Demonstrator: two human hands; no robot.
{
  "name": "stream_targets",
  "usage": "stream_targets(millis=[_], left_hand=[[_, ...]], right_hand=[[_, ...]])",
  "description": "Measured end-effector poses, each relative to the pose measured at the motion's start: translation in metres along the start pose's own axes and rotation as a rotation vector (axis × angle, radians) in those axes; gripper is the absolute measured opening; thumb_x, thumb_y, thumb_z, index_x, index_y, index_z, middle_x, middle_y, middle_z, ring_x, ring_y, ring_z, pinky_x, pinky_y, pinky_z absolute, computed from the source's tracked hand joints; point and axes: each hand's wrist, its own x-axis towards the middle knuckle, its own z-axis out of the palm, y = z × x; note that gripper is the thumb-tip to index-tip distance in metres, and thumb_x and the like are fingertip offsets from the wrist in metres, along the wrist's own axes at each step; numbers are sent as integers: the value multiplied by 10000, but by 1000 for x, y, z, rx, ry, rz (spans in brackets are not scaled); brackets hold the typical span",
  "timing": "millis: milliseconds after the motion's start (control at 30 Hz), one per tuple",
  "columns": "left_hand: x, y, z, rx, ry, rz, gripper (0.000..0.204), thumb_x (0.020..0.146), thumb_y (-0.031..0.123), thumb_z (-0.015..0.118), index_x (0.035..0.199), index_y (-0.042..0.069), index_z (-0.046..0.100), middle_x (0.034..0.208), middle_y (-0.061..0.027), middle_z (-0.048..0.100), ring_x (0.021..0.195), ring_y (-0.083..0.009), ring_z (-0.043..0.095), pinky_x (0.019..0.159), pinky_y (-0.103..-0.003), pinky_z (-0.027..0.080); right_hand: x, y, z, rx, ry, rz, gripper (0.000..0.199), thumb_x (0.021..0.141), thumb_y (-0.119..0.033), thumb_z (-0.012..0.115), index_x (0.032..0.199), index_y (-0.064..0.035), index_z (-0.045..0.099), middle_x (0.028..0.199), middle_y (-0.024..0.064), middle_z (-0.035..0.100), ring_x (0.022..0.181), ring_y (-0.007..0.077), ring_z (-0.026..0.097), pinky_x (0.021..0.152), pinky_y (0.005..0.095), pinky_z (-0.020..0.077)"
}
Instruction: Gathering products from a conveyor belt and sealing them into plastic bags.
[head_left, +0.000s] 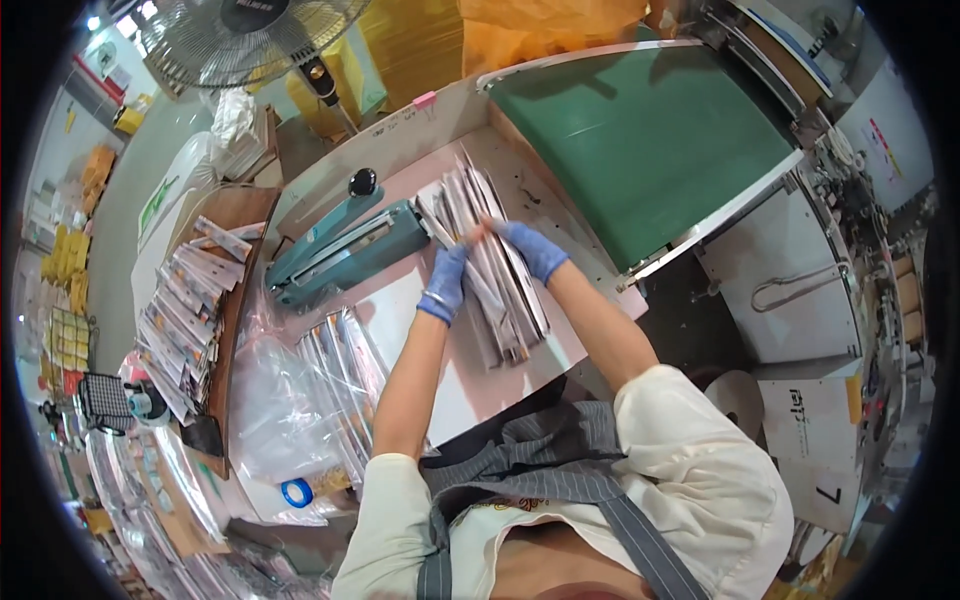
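Observation:
A thick stack of thin, flat, whitish packets (500, 310) stands on edge between my hands over the pink work surface (505, 395). My left hand (446, 278), in a blue fingerless glove, presses on its left side. From the right, my right hand (530, 250), gloved the same way, grips the stack near its upper half. The fingertips of both hands almost meet across it. Just left of the stack sits a teal long-armed hand sealer (350, 255) with a black knob. More packets in clear plastic (342, 365) lie left of my left forearm.
Clear plastic bags (285, 410) and a blue tape roll (296, 492) lie at the lower left. Loose packets (185, 310) cover a brown board on the left. A green conveyor belt (640, 140) ends at the right of the surface. A fan (250, 35) stands at the back left.

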Motion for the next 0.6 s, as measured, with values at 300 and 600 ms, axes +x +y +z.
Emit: stream_targets(millis=[300,600], left_hand=[[-108,78,3,497,-237,479,1074,488,241,860,1357,59,255,1341,-107,352,1191,-229,398,997,-366,331],[-147,98,13,350,-450,904,1438,425,221,893,1388,187,-175,1437,-183,77,1284,-325,281,1038,-414,273]], right_hand=[[-74,-46,96,-224,-30,-549,943,544,-266,831,1299,-4,331,1200,115,466,1098,220,464,945,313,374],[-104,-69,131,-578,-332,-824,1328,436,-330,885,1412,-111,12,1423,177,189,1251,275,321,1024,392,282]])
